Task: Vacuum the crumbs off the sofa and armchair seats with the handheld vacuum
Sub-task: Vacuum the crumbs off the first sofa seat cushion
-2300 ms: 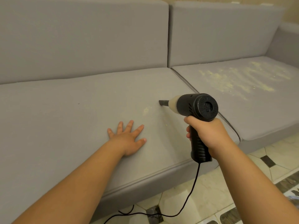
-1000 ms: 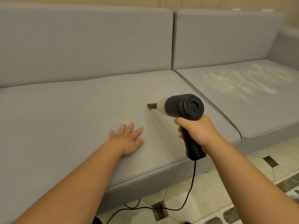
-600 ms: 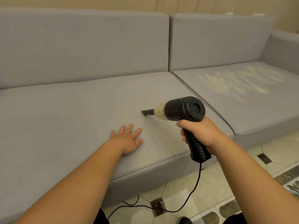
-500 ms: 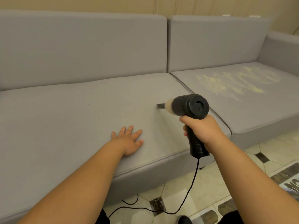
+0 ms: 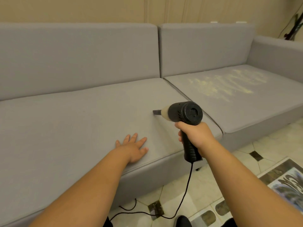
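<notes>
Nearest the camera, the black cord is trailing from the vacuum's grip down across the tiled floor, and a patterned rug is showing at the lower right. Just above that, the left hand is lying flat on the near seat cushion, fingers spread and straight, bracing against the fabric and holding nothing. Beside it, the right hand is wrapping its fingers round the grip of the handheld vacuum, whose narrow nozzle is pointing left with its tip at or just above the same cushion; whether it is touching cannot be told. This cushion is looking nearly clean, with no clear crumbs around the nozzle, so this part of the job seems close to finished. Farther off, past the seam, the far seat cushion is still carrying a wide pale scatter of crumbs, apparently untouched, and that is probably the larger share of work remaining. No armchair is appearing in view, so its state cannot be judged.
</notes>
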Demonstrator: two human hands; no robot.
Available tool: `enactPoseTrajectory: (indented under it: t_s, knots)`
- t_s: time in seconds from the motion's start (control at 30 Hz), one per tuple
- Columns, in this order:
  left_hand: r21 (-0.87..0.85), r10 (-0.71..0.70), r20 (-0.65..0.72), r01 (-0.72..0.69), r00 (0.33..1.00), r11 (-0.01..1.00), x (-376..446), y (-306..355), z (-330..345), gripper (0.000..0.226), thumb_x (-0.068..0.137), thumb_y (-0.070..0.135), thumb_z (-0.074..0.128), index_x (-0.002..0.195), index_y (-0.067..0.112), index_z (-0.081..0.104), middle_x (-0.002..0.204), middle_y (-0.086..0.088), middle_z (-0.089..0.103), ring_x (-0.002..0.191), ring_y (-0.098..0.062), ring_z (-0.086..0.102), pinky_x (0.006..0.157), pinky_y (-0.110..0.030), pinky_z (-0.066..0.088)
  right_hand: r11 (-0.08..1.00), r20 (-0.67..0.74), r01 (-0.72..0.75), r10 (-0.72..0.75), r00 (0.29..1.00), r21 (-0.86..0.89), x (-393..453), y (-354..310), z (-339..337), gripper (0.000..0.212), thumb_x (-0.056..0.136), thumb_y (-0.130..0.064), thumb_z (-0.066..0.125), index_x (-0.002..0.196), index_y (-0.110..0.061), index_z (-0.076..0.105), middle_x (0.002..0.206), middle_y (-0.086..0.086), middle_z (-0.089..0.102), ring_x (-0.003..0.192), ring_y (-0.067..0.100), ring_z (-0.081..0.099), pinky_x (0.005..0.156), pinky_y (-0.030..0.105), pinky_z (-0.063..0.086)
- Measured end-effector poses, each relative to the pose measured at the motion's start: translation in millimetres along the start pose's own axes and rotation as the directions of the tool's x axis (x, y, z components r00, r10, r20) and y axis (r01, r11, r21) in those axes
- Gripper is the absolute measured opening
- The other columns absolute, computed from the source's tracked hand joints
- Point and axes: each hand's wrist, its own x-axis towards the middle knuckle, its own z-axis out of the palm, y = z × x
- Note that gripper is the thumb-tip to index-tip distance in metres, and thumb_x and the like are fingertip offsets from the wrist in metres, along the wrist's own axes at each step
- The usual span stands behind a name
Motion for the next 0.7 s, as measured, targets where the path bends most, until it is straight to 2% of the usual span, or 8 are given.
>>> enactPoseTrajectory:
  t_s: [0.07,0.13,0.23,0.37,0.43,0.7]
  knots:
    - [0.002,0.007,0.000,-0.007,1.000,1.000,1,5,0,0.063,0.103,0.068,0.021,0.160,0.053,-0.002,0.171,0.009,-0.018,0.158,-0.024,-0.014,0.122,-0.067,-0.002,0.994,-0.133,0.043,-0.057,0.990,-0.104,2,-1,-7,0.016,0.085,-0.020,0.079,0.091,-0.006,0.073,0.072,0.009,0.072,0.059,0.019,0.070,0.068,0.034,0.057]
    - [0.006,0.011,-0.003,-0.011,1.000,1.000,3,7,2,0.063,0.103,0.068,0.022,0.160,0.053,-0.002,0.171,0.009,-0.018,0.158,-0.025,-0.014,0.121,-0.068,-0.002,0.994,-0.202,0.033,-0.054,0.978,-0.105,4,1,-17,0.015,0.084,-0.020,0.079,0.090,-0.007,0.072,0.073,0.008,0.071,0.060,0.020,0.070,0.070,0.035,0.058]
    - [0.024,0.011,-0.010,-0.011,1.000,1.000,6,6,4,0.063,0.103,0.068,0.022,0.159,0.054,-0.003,0.171,0.009,-0.018,0.158,-0.025,-0.014,0.121,-0.069,-0.002,1.000,-0.157,-0.012,0.015,0.987,0.018,2,4,-22,0.009,0.086,-0.016,0.079,0.091,-0.012,0.072,0.075,0.011,0.071,0.062,0.024,0.068,0.069,0.037,0.058]
    - [0.022,0.020,-0.011,-0.020,1.000,1.000,6,4,4,0.063,0.103,0.068,0.021,0.160,0.054,-0.003,0.171,0.009,-0.018,0.158,-0.025,-0.014,0.121,-0.068,-0.002,0.999,-0.043,-0.029,0.027,0.999,-0.035,-1,9,-16,0.017,0.086,-0.017,0.080,0.098,-0.006,0.074,0.074,0.012,0.072,0.060,0.022,0.069,0.068,0.038,0.058]
    - [0.020,0.022,-0.013,-0.022,1.000,1.000,4,4,3,0.062,0.103,0.067,0.020,0.160,0.053,-0.003,0.171,0.009,-0.017,0.158,-0.024,-0.013,0.122,-0.067,-0.003,0.997,-0.005,-0.010,0.010,1.000,-0.081,-5,4,-17,0.017,0.085,-0.018,0.080,0.098,-0.009,0.074,0.075,0.011,0.073,0.060,0.020,0.070,0.069,0.038,0.059]
    - [0.001,0.012,0.010,-0.012,1.000,1.000,-13,-4,4,0.063,0.103,0.068,0.020,0.161,0.052,0.000,0.172,0.008,-0.015,0.159,-0.025,-0.011,0.122,-0.067,0.000,0.999,0.030,-0.026,0.027,0.999,-0.029,-43,-3,-33,0.020,0.085,-0.019,0.081,0.100,-0.007,0.073,0.072,0.012,0.073,0.060,0.025,0.069,0.068,0.040,0.059]
